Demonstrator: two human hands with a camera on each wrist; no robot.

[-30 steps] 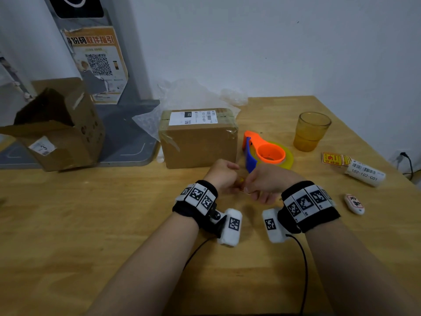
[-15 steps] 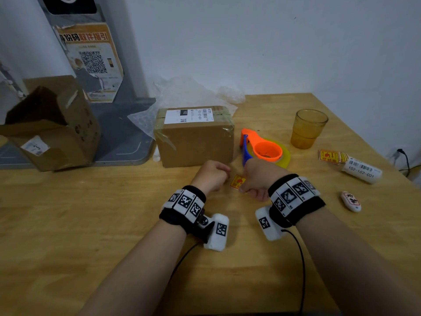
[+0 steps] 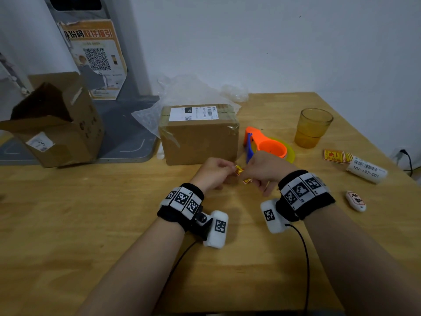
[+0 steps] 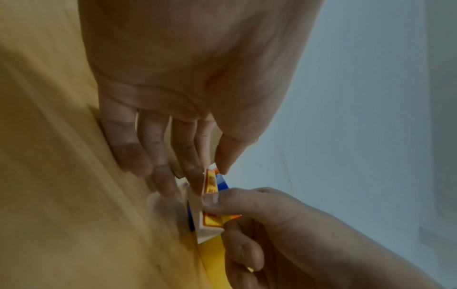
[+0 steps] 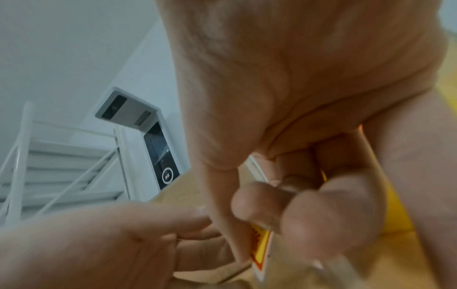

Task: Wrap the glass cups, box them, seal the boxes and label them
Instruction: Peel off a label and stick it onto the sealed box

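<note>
Both hands meet above the table in front of the sealed cardboard box [image 3: 200,142]. Between them is a small yellow-and-red sticker label [image 3: 239,171]. My left hand [image 3: 214,173] pinches its upper end; the left wrist view shows the thumb and fingertips on the label [image 4: 210,185]. My right hand [image 3: 262,172] pinches the lower part of the same label [image 5: 259,246], which is bent in the middle. The box carries a white shipping label [image 3: 193,113] on top. An amber glass cup [image 3: 313,127] stands bare at the right.
An orange tape dispenser with yellow tape [image 3: 268,145] lies just behind my right hand. A strip of stickers [image 3: 333,155], a roll of barcode labels [image 3: 365,169] and a small white tag [image 3: 356,200] lie at the right. An open empty carton [image 3: 57,124] and bubble wrap [image 3: 189,92] sit behind.
The hands have drawn slightly apart and the sticker label, at first hidden between them, now shows, bent between the two pinches. The view shifted a little.
</note>
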